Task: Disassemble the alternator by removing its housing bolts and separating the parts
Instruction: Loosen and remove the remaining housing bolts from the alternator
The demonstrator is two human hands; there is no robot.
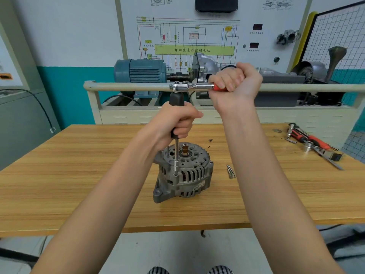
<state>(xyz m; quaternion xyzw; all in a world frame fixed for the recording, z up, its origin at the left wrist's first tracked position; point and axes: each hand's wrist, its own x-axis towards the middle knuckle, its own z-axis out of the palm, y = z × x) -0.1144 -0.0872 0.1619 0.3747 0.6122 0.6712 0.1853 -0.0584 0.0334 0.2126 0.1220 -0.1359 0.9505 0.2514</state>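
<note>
Alternator (182, 173) mid-table, near edge | left hand (175, 123) grips driver (176, 153) | right hand (235, 82) grips ratchet (189, 87)

Grey alternator (182, 173) (red-handled ratchet (194, 87))

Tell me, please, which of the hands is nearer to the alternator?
Left. The left hand grips the driver just above the alternator; the right hand holds the ratchet higher up.

Bare forearms; apparently striped shoes (158, 270).
</note>
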